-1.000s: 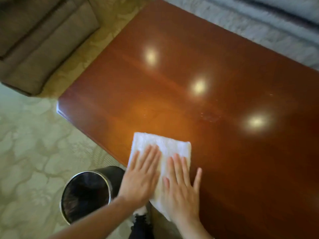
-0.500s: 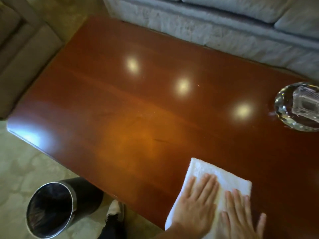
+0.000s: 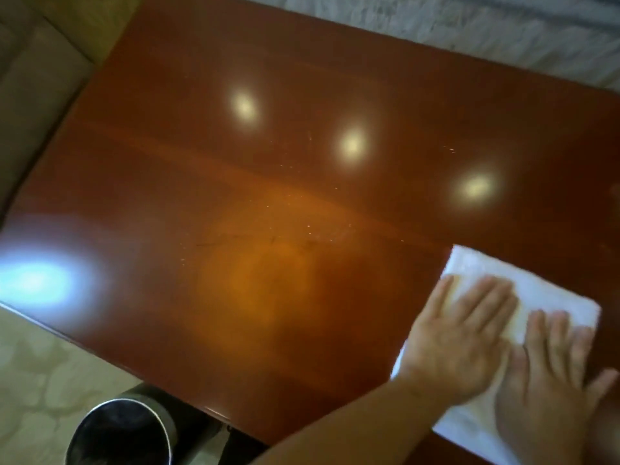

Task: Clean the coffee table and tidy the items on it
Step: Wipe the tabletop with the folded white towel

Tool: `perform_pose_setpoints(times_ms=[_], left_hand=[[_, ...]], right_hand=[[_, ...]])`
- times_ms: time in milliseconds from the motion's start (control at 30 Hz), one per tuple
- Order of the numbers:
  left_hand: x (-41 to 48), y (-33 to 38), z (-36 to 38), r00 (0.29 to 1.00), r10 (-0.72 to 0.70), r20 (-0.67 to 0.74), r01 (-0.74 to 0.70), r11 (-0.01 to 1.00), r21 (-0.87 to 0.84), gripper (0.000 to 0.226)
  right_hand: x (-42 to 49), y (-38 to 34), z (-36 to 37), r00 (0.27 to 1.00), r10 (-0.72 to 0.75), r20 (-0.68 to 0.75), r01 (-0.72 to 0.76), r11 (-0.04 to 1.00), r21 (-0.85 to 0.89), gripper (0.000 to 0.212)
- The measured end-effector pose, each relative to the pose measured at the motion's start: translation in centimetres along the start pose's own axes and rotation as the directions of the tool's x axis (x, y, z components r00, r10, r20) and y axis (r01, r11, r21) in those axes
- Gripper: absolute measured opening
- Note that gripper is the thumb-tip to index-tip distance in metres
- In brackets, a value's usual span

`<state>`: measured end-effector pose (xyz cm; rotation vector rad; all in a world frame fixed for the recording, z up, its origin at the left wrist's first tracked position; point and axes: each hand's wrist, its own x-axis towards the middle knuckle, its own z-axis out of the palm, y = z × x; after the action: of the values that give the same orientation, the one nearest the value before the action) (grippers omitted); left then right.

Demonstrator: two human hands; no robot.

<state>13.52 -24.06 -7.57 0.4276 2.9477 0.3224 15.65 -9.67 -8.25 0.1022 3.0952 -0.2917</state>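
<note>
A folded white towel [image 3: 483, 268] lies on the glossy red-brown coffee table [image 3: 235, 162], at its near right. My left hand [image 3: 459, 333] rests palm down on the towel with fingers stretched out. My right hand [image 3: 550, 380] lies flat beside it on the towel's right part, fingers spread. Neither hand curls around the cloth; both press on it from above. Small pale specks [image 3: 308, 226] dot the tabletop near its middle, left of the towel.
A round dark waste bin with a metal rim [image 3: 120, 434] stands on the patterned carpet [image 3: 33, 364] just off the table's near edge. A grey sofa [image 3: 503, 21] runs along the far side. A beige armchair [image 3: 27, 95] sits past the left end.
Both hands and the towel have slid to the right along the table's near edge. The glass dish seen half a second ago at the right is out of view now.
</note>
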Motion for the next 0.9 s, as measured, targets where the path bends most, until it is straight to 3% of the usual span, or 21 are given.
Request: perform_pose_setpoints(times_ms=[233,567,767,900], left_hand=[[-0.6,-18.6,-4.4,0.983,-0.176,-0.059,0.173,0.983,-0.054,0.060],[-17.4,-44.4,-8.7,0.879,-0.443,-0.175,0.446,0.895,-0.024,0.058],[-28.9,-54.3,-9.3,0.795,-0.583,-0.168,0.584,0.810,-0.052,0.059],[-32.7,-56.2,-9.4,0.757,-0.634,-0.155,0.631,0.772,-0.077,0.061]], right_hand=[[6.1,-19.0,2.2,0.983,-0.164,0.084,0.157,0.984,0.084,0.062],[0.6,-47.9,8.2,0.865,-0.482,0.141,0.461,0.873,0.158,0.064],[-6.2,-60.7,10.3,0.770,-0.608,0.194,0.556,0.789,0.262,0.064],[-9.0,-63.7,10.7,0.721,-0.652,0.236,0.598,0.757,0.263,0.065]])
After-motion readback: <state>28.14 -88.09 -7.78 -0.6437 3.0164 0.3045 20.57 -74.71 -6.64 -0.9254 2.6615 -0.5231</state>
